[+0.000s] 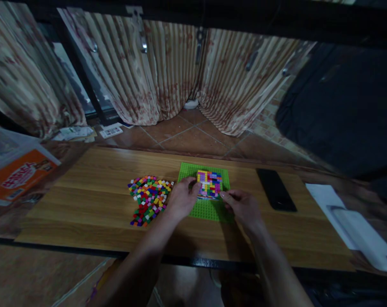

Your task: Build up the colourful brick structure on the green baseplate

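Note:
A multicoloured block built of small toy bricks (209, 183) stands on a green studded baseplate (204, 211). Its top shows yellow, pink, red, blue and white bricks. At its left side is my left hand (184, 197), thumb and forefinger curled against the block's edge. My right hand (242, 207) is by the near right corner, with thumb and forefinger brought together close to the block. Whatever lies between those fingertips is too small to make out. Left of the baseplate, a heap of loose toy bricks (150, 198) in many colours is spread on the table.
The wooden table (84, 192) carries a black phone (275, 189) on the right. Beyond its right end lie white flat items (361, 232). A clear plastic tub with an orange label (18, 175) stands at the left. Striped curtains (174, 72) hang behind the tiled floor.

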`<state>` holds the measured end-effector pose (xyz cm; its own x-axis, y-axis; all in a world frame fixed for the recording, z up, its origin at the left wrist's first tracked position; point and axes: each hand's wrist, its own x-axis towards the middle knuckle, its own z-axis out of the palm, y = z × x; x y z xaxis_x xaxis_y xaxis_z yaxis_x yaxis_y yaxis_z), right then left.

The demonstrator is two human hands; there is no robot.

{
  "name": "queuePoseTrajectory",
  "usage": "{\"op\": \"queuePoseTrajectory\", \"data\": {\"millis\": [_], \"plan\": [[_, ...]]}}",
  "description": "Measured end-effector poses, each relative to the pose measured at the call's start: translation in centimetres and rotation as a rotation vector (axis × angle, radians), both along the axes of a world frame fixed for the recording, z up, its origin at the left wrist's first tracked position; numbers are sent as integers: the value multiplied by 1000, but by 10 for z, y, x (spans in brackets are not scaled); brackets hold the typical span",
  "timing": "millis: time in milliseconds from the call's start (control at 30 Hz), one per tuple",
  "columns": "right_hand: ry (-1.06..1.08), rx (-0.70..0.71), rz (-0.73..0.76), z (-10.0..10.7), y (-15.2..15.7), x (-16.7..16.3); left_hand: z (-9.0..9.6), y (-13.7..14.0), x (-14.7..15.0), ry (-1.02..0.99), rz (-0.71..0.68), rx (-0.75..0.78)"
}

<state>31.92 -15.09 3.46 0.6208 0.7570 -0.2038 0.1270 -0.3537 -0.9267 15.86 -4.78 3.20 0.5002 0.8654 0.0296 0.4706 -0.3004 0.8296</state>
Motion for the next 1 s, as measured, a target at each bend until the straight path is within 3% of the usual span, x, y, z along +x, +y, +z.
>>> {"op": "queuePoseTrajectory", "data": {"millis": [200,367,567,733,1000], "plan": [[40,77,-44,6,0,4,6,-7,-2,4,-44,-18],[-116,168,-69,6,6,7,6,-13,1,43,-86,-9],[-359,112,20,1,8,15,-3,-24,13,-22,-198,-16],[-363,68,46,1,4,26,-3,-28,17,1,-225,28],[-430,-7,-42,3,0,42,-4,-31,23,98,-116,150]]}}
